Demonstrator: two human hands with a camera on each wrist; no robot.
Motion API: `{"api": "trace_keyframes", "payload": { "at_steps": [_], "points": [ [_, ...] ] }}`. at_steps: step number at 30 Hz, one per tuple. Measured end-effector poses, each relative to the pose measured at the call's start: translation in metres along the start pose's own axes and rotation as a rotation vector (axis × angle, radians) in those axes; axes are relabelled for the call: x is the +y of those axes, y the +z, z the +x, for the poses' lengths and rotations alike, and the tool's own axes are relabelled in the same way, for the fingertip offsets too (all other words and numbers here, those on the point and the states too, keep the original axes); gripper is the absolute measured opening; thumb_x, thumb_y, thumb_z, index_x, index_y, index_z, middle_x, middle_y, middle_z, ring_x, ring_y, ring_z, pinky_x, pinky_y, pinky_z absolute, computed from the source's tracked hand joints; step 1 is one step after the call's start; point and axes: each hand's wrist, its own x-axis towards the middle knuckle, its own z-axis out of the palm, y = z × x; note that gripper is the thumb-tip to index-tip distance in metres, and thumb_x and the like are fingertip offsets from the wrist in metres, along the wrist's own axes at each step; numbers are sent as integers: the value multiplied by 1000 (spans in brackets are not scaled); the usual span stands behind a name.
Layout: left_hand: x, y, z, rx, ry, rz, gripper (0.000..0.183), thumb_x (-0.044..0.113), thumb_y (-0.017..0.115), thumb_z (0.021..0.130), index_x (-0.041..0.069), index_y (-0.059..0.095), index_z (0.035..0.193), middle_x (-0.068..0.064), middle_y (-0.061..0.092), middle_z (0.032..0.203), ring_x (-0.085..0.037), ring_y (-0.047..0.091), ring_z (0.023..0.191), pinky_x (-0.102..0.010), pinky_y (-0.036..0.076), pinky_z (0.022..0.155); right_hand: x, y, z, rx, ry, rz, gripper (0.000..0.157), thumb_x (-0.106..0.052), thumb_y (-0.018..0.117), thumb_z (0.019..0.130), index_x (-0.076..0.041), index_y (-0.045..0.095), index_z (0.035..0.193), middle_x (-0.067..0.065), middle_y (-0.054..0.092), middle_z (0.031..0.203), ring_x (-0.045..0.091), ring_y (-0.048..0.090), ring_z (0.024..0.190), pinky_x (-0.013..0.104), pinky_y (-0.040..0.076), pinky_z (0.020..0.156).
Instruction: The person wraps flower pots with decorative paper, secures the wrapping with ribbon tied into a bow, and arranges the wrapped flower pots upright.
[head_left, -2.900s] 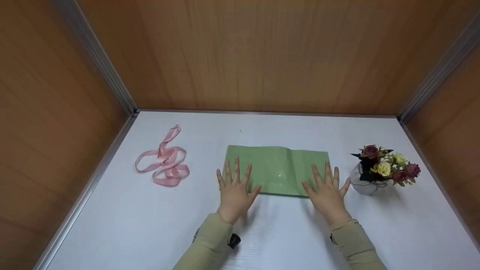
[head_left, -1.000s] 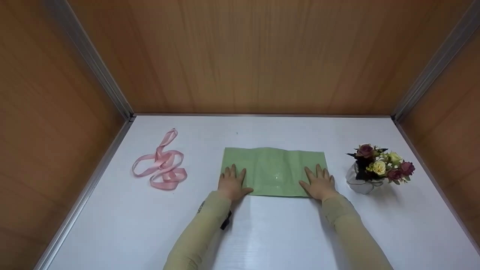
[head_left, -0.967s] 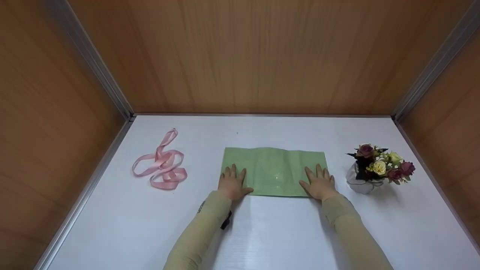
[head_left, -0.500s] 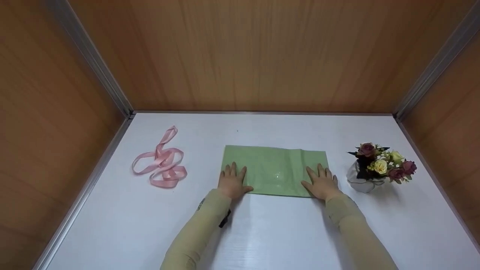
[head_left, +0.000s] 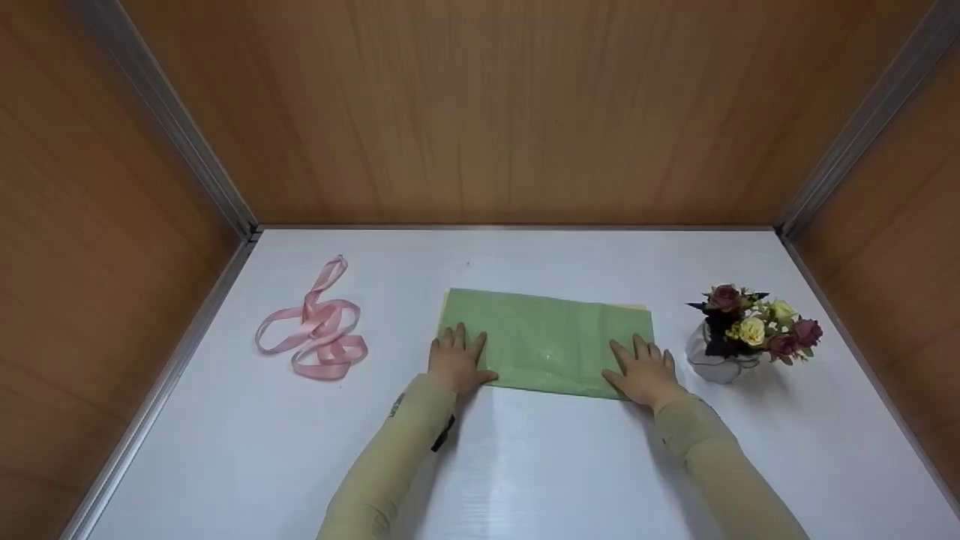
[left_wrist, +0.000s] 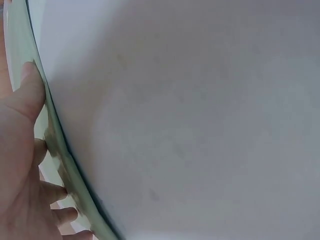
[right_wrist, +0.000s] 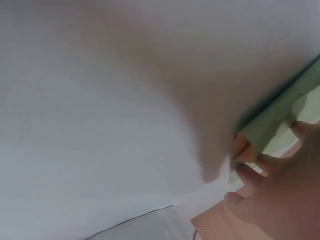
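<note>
A flat, folded piece of green paper (head_left: 540,341) lies on the white table, slightly askew. Thin yellowish strips show along its left edge and behind its back right edge. My left hand (head_left: 455,366) rests on its left part with fingers spread, the thumb along the near edge. On the right part lies my right hand (head_left: 647,375), fingers also spread. In the left wrist view, the left thumb and fingertips touch the green paper (left_wrist: 22,42). The right wrist view shows the fingers by a corner of the paper (right_wrist: 272,122), where an orange-toned inside opens.
A loosely heaped pink ribbon (head_left: 322,322) lies to the left. At the right stands a white pot (head_left: 712,360) with red and yellow flowers (head_left: 754,330), close to my right hand. Wooden panels (head_left: 480,112) enclose the table (head_left: 525,472) at the back and sides.
Both hands came down from above onto the green paper. Its top layer has shifted and turned slightly, baring yellowish edges. The raised crease on the right has flattened.
</note>
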Motion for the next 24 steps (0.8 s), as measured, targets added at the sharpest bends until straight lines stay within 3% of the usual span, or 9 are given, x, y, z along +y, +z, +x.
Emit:
{"api": "trace_keyframes", "payload": {
  "at_steps": [7, 10, 12, 15, 18, 24],
  "points": [
    [-3, 1, 8, 60, -92, 133, 85, 69, 48, 83, 17, 31, 149, -20, 29, 152, -35, 26, 141, -52, 26, 111, -3, -1, -2, 3, -14, -26, 63, -40, 47, 97, -7, 30, 147, 34, 17, 149, 54, 16, 135, 67, 8, 108],
    [0, 0, 10, 108, -148, 210, 87, 70, 46, 83, 11, 36, 146, -21, 39, 144, -33, 37, 133, -47, 38, 101, -5, -3, -3, 30, -36, -66, 64, -41, 52, 94, -5, 36, 144, 35, 26, 144, 53, 23, 132, 67, 9, 107],
    [5, -1, 7, 151, -167, 197, 79, 65, 50, 85, 6, 45, 138, -20, 50, 132, -31, 47, 122, -45, 45, 91, -6, -4, -4, 45, -52, -88, 64, -41, 56, 92, -3, 39, 142, 35, 31, 139, 51, 26, 130, 67, 10, 107],
    [14, -2, 0, 200, -148, 128, 53, 48, 58, 90, 2, 59, 116, -15, 58, 105, -27, 57, 99, -40, 50, 75, -6, -2, -5, 58, -80, -111, 65, -42, 58, 90, -2, 42, 140, 33, 34, 135, 49, 29, 128, 66, 13, 107],
    [22, -2, -9, 203, -103, 53, 34, 36, 58, 92, 2, 62, 97, -11, 58, 91, -25, 60, 87, -39, 52, 71, -4, 0, -6, 63, -110, -115, 66, -41, 58, 91, 1, 41, 139, 32, 32, 140, 49, 27, 131, 65, 15, 108],
    [33, -4, -20, 147, -70, 31, 46, 46, 55, 91, 1, 62, 85, -10, 61, 82, -24, 59, 85, -36, 50, 72, 2, 4, -6, 91, -209, -114, 62, -37, 58, 92, 1, 42, 138, 26, 27, 149, 49, 26, 134, 65, 18, 107]
  ]
}}
